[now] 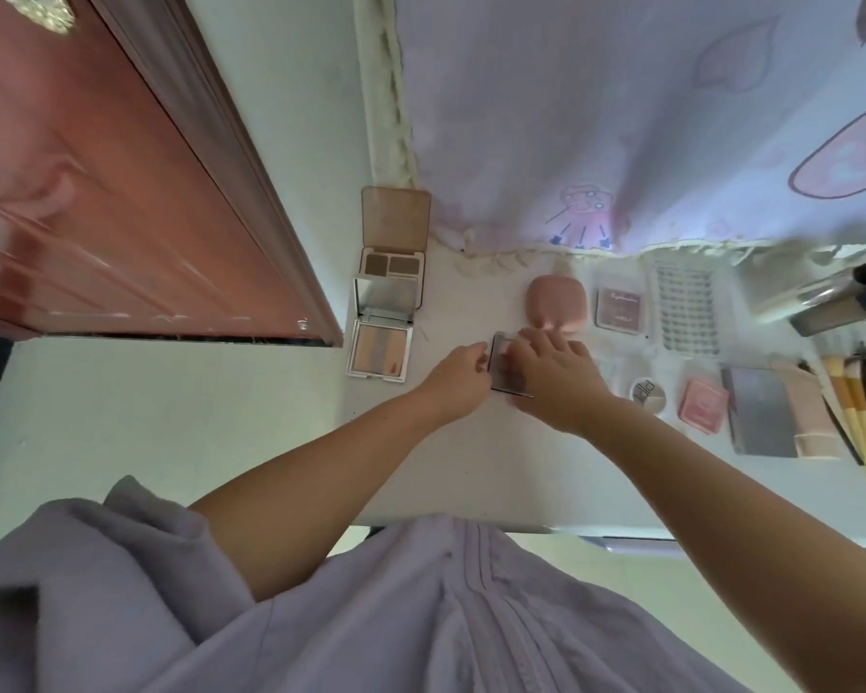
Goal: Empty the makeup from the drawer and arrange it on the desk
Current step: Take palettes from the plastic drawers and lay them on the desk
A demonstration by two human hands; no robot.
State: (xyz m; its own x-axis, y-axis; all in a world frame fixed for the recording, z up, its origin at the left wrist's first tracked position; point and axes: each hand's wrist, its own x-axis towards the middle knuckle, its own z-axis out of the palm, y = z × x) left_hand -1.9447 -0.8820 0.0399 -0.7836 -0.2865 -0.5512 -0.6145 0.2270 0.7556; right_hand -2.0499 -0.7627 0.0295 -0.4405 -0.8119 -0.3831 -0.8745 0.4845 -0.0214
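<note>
Both hands meet on a small clear-lidded compact lying on the white worktop, approx centre. Left hand pinches its left edge w/ thumb and fingers; right hand lies over its right side, fingers curled round it. Just behind: a pink rounded case. To the left, two open palettes, one overlapping the other. To the right: blush pan, lash tray, round pot, pink square compact, grey palette, brushes at the far right. A patterned curtain hangs behind the worktop.
</note>
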